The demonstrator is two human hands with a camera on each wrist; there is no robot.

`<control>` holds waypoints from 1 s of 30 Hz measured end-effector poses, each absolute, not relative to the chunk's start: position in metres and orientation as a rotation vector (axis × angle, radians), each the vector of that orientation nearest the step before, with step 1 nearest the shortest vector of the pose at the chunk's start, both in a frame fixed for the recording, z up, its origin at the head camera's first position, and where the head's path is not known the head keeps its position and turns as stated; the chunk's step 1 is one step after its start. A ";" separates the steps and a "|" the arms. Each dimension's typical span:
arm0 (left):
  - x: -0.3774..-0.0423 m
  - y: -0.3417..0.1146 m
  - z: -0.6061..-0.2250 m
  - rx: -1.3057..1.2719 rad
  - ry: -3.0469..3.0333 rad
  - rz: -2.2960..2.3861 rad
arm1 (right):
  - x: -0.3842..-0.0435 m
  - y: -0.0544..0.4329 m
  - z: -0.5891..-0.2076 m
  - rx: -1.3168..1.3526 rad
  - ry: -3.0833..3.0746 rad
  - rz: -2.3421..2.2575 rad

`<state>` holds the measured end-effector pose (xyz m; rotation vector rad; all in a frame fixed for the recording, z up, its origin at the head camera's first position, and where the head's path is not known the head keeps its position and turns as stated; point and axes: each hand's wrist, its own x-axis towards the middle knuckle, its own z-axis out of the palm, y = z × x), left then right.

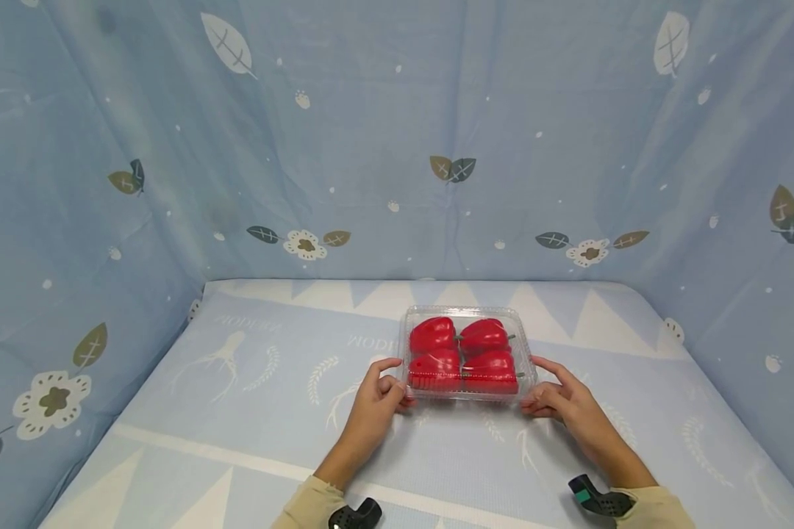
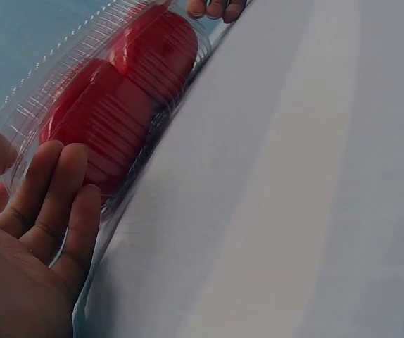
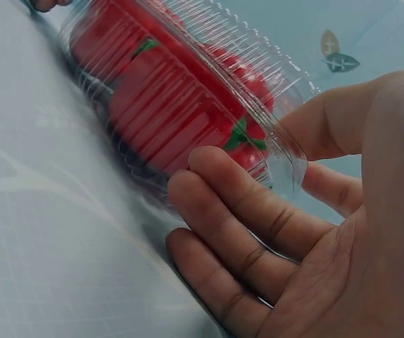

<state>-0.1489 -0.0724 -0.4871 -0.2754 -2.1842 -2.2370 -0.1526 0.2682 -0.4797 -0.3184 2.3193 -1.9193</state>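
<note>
A lidded clear plastic box (image 1: 524,358) holds several glossy red bell peppers (image 1: 433,335) with green stems. It lies on the patterned mat in the head view. My left hand (image 1: 376,400) grips its left end, index finger along the side and the other fingers at the front corner. In the left wrist view the fingertips (image 2: 74,158) press the ribbed front wall. At the opposite end my right hand (image 1: 562,397) holds the box in much the same way. The right wrist view has those fingers (image 3: 209,201) against the front wall and the thumb side at the lid's rim.
A pale blue mat (image 1: 251,411) with white triangles and leaf prints covers the table. Blue cloth (image 1: 397,117) with leaves and flowers hangs behind and at both sides. Black devices are strapped at the left wrist (image 1: 355,514) and the right wrist (image 1: 601,499).
</note>
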 end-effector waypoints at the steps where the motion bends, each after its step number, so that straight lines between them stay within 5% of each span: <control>1: -0.149 -0.073 -0.487 -0.267 -2.183 -2.243 | -0.153 0.268 -0.480 -0.323 2.320 -1.919; 30: -0.150 -0.069 -0.483 -0.080 -2.120 -2.420 | -0.152 0.268 -0.482 -0.401 2.353 -1.923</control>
